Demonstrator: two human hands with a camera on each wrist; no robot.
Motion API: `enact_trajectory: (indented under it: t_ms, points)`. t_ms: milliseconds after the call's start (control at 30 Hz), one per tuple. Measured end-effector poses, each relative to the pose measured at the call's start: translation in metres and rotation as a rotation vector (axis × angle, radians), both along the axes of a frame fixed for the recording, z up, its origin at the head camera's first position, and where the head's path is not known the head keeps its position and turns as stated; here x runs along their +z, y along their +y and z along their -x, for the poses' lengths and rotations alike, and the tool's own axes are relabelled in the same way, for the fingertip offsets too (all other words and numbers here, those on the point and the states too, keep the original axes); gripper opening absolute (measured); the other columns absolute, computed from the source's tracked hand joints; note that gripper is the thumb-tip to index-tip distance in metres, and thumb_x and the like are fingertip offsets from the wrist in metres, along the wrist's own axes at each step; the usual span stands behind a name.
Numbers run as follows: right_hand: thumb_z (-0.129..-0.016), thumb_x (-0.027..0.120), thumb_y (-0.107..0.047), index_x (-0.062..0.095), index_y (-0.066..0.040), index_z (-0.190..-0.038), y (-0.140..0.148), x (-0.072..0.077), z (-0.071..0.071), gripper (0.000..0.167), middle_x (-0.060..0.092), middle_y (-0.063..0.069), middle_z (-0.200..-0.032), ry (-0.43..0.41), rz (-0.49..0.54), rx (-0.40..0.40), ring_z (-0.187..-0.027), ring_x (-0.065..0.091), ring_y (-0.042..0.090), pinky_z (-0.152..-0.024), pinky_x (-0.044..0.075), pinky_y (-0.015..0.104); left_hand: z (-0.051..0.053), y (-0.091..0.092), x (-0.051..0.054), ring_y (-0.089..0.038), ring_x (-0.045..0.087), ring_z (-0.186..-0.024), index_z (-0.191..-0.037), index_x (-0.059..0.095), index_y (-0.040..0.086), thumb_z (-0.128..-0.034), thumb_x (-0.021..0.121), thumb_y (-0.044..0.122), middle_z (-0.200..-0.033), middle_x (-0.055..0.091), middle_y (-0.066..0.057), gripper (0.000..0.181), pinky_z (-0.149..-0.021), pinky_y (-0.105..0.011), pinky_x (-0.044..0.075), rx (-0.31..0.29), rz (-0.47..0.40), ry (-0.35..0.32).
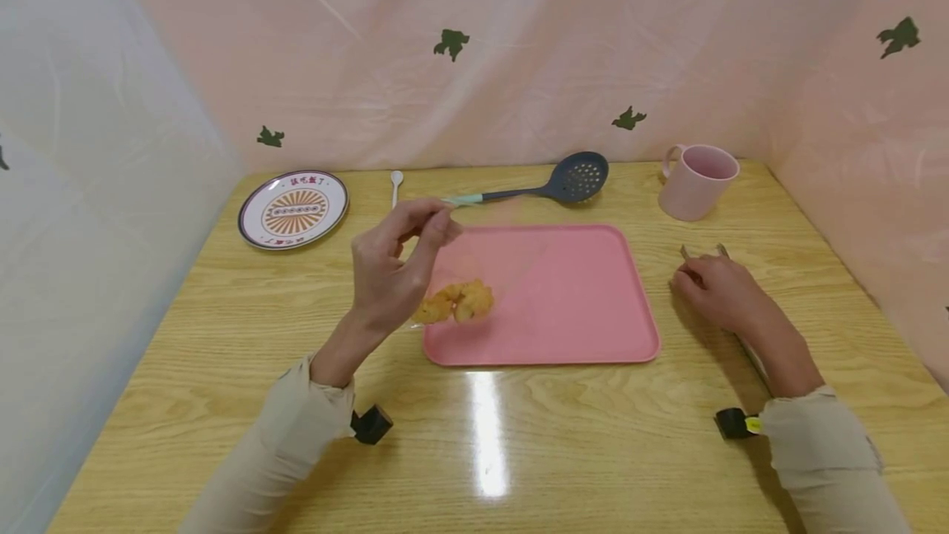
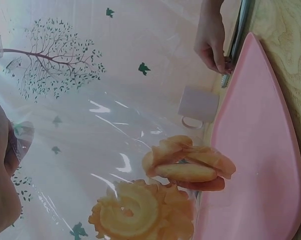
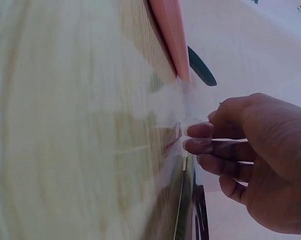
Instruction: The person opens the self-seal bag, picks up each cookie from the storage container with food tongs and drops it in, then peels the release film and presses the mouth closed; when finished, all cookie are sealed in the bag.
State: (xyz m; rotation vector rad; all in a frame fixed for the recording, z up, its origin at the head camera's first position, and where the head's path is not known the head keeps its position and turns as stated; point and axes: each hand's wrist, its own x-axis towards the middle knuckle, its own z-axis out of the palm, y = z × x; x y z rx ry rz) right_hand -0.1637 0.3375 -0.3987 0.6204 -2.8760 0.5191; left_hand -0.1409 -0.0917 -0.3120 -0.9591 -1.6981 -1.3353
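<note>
My left hand [image 1: 393, 266] is raised over the left side of the pink tray [image 1: 556, 295], its thumb and fingertips pinching the top of a clear plastic bag [image 2: 118, 132]. Golden, ruffle-edged cookies [image 1: 467, 302] sit at the bottom of that bag, above the tray's left edge. To the right of the tray, my right hand [image 1: 719, 291] is low at the table with curled fingers. It holds metal tongs [image 1: 754, 363], whose two tips show beyond the knuckles. In the right wrist view the fingertips meet at the tongs [image 3: 183, 210]; the exact contact is partly blurred.
A patterned plate [image 1: 294, 211] lies at the back left, beside a small white spoon [image 1: 396, 180]. Behind the tray lies a dark slotted skimmer [image 1: 578, 178] with a mint handle. A pink mug [image 1: 693, 188] stands back right. A pale curtain [image 1: 519, 64] encloses the table.
</note>
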Motion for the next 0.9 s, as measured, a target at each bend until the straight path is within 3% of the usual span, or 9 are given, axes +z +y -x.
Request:
enact_trajectory:
  t_ms: [100,167,300,400,467,600,700,900]
  points:
    - [-0.097,0.063,-0.001,0.073,0.007,-0.094,-0.0017,0.0004,0.0017,0.013,0.067,0.009,-0.074,0.001,0.0,-0.003,-0.069,0.061,0.028,-0.085,0.049,0.062,0.0002,-0.0004,-0.0001,-0.025,0.072,-0.072,-0.099,0.067,-0.011,-0.0954,0.064,-0.009,-0.082,0.074,-0.016,0.006,-0.071,-0.025,0.058,-0.002,-0.001,0.001]
    - [-0.098,0.063,-0.001,0.072,0.011,-0.102,-0.0029,0.0006,0.0022,0.015,0.07,0.017,-0.081,-0.002,0.004,-0.012,-0.075,0.065,0.036,-0.096,0.042,0.07,0.0005,-0.0005,-0.0001,-0.026,0.072,-0.072,-0.099,0.067,-0.012,-0.0953,0.064,-0.01,-0.082,0.074,-0.017,0.006,-0.071,-0.025,0.058,-0.005,-0.001,0.003]
    - [-0.099,0.061,-0.001,0.07,0.012,-0.105,-0.0032,0.0009,0.0022,0.017,0.071,0.026,-0.091,-0.023,0.012,-0.031,-0.084,0.068,0.047,-0.103,0.033,0.075,0.001,-0.0007,-0.0001,-0.026,0.073,-0.072,-0.099,0.067,-0.012,-0.0948,0.064,-0.01,-0.083,0.074,-0.017,0.006,-0.07,-0.025,0.058,-0.007,0.001,0.004]
    - [-0.099,0.061,0.0,0.069,0.012,-0.104,-0.003,0.0019,0.0008,0.015,0.072,0.029,-0.097,-0.05,0.015,-0.043,-0.089,0.068,0.05,-0.103,0.033,0.074,0.0012,-0.001,-0.0003,-0.026,0.073,-0.072,-0.099,0.067,-0.012,-0.0942,0.064,-0.011,-0.082,0.074,-0.016,0.006,-0.07,-0.025,0.058,-0.004,0.003,0.003]
    - [-0.099,0.062,-0.001,0.069,0.011,-0.102,-0.0029,0.0028,-0.0006,0.014,0.072,0.025,-0.092,-0.066,0.014,-0.057,-0.084,0.067,0.046,-0.102,0.036,0.072,0.0013,-0.0009,-0.0008,-0.026,0.073,-0.072,-0.099,0.068,-0.011,-0.0941,0.064,-0.011,-0.083,0.074,-0.016,0.006,-0.07,-0.025,0.058,-0.002,0.004,0.003]
    - [-0.098,0.066,-0.005,0.067,0.009,-0.1,-0.0033,0.0052,-0.0024,0.013,0.069,0.014,-0.082,-0.094,-0.005,-0.08,-0.072,0.062,0.032,-0.085,0.047,0.061,0.0015,-0.0009,-0.0016,-0.026,0.073,-0.071,-0.099,0.067,-0.012,-0.0945,0.064,-0.01,-0.083,0.074,-0.016,0.006,-0.07,-0.025,0.058,0.0,0.006,0.002]
    - [-0.099,0.066,-0.007,0.066,0.008,-0.098,-0.0023,0.0062,-0.0025,0.015,0.067,0.01,-0.079,-0.114,-0.017,-0.086,-0.069,0.058,0.026,-0.072,0.047,0.054,0.0016,-0.0009,-0.0021,-0.026,0.073,-0.072,-0.1,0.067,-0.013,-0.0954,0.064,-0.009,-0.083,0.074,-0.017,0.007,-0.07,-0.025,0.058,-0.003,0.009,0.004]
    - [-0.098,0.065,-0.007,0.067,0.007,-0.098,-0.0026,0.0063,-0.0022,0.014,0.068,0.011,-0.082,-0.143,-0.012,-0.089,-0.073,0.06,0.027,-0.075,0.048,0.055,0.002,-0.0015,-0.003,-0.026,0.073,-0.072,-0.1,0.067,-0.012,-0.0962,0.063,-0.009,-0.083,0.074,-0.017,0.007,-0.071,-0.025,0.058,-0.01,0.012,0.003]
